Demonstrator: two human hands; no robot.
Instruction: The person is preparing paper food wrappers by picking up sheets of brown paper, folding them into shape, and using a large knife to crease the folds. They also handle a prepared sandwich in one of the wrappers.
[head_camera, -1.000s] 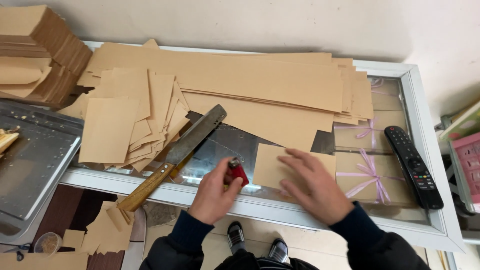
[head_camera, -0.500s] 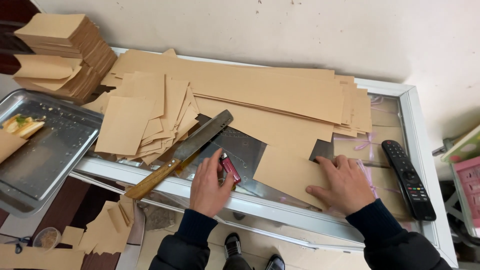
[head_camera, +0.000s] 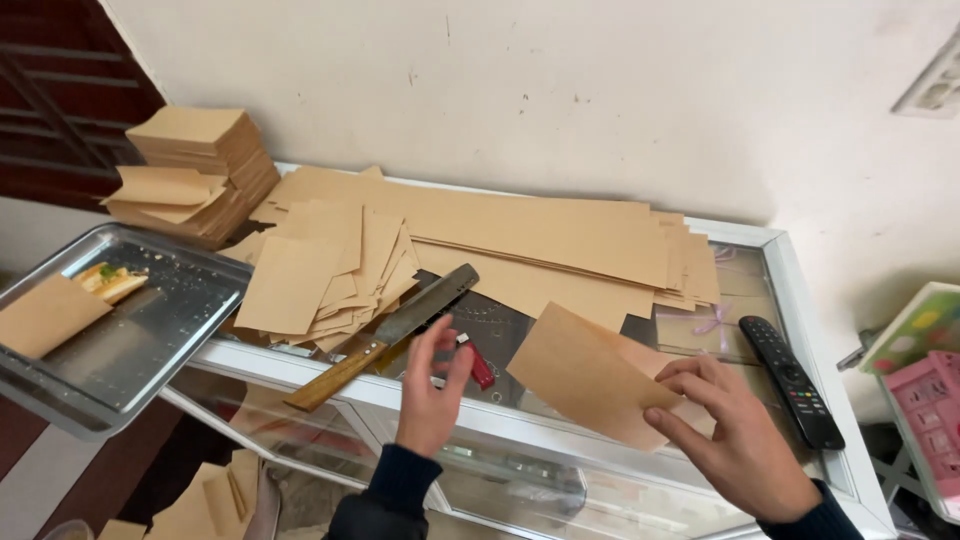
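Lower right of the frame: the right hand (head_camera: 735, 440), in a dark sleeve, is raised palm-down, thumb and fingers pinched on the near edge of a tan rectangular sheet of kraft paper (head_camera: 590, 375). The sheet is flat, uncreased and tilted, its far corner lifted above the glass top of the white-framed glass display cabinet (head_camera: 800, 300).

Lower centre: the left hand (head_camera: 432, 385) stands edge-up over the cabinet's front rail, fingers spread apart and slightly curled, clamped on nothing. Just beyond its fingertips lies a small red lighter (head_camera: 481, 368) on the glass.

Beside the lighter, running diagonally to the left, lies a long cleaver-like knife with a wooden handle (head_camera: 385, 333); its blade rests against a loose heap of cut tan paper squares (head_camera: 320, 272).

Behind these, long tan paper sheets (head_camera: 540, 235) lie overlapped toward the wall. A black remote control (head_camera: 790, 380) lies at centre right. At left sits a steel tray (head_camera: 150, 330); upper left holds a tall stack of tan paper pieces (head_camera: 195, 165).
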